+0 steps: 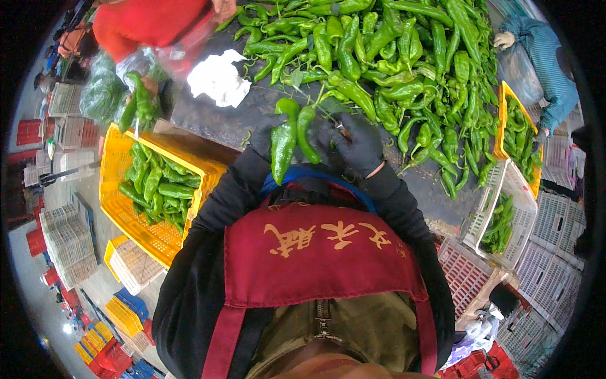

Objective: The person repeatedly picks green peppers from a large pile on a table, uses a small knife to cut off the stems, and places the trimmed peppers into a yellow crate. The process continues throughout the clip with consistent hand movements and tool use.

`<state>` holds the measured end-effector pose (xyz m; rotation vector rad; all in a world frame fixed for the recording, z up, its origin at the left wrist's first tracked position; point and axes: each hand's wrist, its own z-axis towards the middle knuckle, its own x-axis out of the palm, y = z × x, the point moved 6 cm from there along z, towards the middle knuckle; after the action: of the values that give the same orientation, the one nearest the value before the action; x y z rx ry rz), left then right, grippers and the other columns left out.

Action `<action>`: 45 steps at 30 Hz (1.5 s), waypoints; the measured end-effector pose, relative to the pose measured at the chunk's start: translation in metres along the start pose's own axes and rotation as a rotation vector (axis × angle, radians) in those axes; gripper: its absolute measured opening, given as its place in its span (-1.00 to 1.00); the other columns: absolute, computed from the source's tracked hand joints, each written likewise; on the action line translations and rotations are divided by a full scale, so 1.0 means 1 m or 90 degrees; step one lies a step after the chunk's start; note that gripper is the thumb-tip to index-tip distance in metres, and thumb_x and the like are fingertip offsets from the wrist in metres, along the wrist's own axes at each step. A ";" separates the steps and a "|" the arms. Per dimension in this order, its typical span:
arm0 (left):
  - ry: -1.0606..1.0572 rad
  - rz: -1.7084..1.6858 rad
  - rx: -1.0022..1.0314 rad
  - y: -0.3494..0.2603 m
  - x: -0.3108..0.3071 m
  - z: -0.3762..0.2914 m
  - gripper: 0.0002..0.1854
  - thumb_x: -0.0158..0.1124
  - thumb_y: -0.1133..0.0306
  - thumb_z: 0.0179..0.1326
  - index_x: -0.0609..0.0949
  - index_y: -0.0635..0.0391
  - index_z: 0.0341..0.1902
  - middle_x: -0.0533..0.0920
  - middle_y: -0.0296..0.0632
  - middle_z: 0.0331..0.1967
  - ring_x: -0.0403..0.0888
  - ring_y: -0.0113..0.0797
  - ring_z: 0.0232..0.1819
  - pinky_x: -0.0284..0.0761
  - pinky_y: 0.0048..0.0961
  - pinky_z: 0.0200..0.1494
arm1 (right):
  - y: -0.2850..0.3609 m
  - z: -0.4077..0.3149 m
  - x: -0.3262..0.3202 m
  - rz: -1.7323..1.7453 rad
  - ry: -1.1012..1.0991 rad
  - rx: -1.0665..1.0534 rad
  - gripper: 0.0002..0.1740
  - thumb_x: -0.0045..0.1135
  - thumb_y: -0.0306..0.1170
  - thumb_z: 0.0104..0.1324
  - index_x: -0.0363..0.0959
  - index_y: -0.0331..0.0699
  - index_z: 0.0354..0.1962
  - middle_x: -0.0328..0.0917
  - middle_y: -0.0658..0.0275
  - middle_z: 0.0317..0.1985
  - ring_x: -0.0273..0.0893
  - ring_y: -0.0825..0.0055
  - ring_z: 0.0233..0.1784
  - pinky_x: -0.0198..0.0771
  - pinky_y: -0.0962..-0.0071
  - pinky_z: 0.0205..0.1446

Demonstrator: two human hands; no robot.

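My left hand (263,137), in a dark glove, holds a large green pepper (284,147) near its top, with the pepper's tip pointing towards me. Just right of it hangs a thinner curved green pepper (307,135) on a leafy stem, close to my right hand. My gloved right hand (355,144) is closed around a small tool with a metal part (339,127); its kind cannot be told. Beyond both hands, a heap of long green peppers (378,57) covers much of the dark tabletop (213,121).
A yellow crate (111,189) of peppers stands at my left, a white crate (525,222) and another yellow crate (503,106) at right. White crumpled material (220,78) lies on the table. People stand at upper left and upper right. Stacked crates (68,241) rise behind.
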<state>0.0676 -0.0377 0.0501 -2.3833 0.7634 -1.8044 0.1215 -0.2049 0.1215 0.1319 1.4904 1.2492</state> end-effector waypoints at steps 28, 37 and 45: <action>-0.027 0.064 -0.031 0.006 -0.013 0.005 -0.44 0.12 0.20 0.02 0.41 0.29 0.09 0.55 0.08 -0.12 0.58 -0.03 -0.21 0.54 -0.19 -0.15 | -0.041 -0.012 0.031 0.031 -0.025 -0.102 -0.72 0.09 -0.34 0.12 0.41 -0.26 -0.20 0.44 0.06 -0.40 0.41 0.05 -0.26 0.32 0.21 -0.21; 0.129 -0.046 0.098 -0.030 -0.012 -0.017 -0.41 0.13 0.24 0.00 0.37 0.28 0.12 0.52 0.07 -0.04 0.53 -0.04 -0.09 0.45 -0.21 0.03 | -0.110 -0.020 0.010 0.032 -0.090 0.238 -0.66 0.06 -0.26 0.21 0.42 -0.22 -0.08 0.53 0.07 -0.22 0.50 0.13 -0.19 0.39 0.28 -0.11; -0.192 0.184 0.087 -0.025 -0.017 -0.041 -0.47 0.22 0.26 0.03 0.43 0.28 0.08 0.58 -0.01 -0.13 0.58 -0.20 -0.20 0.51 -0.32 -0.10 | -0.078 -0.014 0.040 0.091 0.112 0.175 -0.63 0.10 -0.23 0.20 0.43 -0.25 -0.09 0.54 0.14 -0.29 0.51 0.27 -0.24 0.37 0.36 -0.21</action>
<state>0.0358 0.0010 0.0562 -2.2456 0.8620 -1.3080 0.1373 -0.2204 0.0349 0.3227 1.8288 1.1858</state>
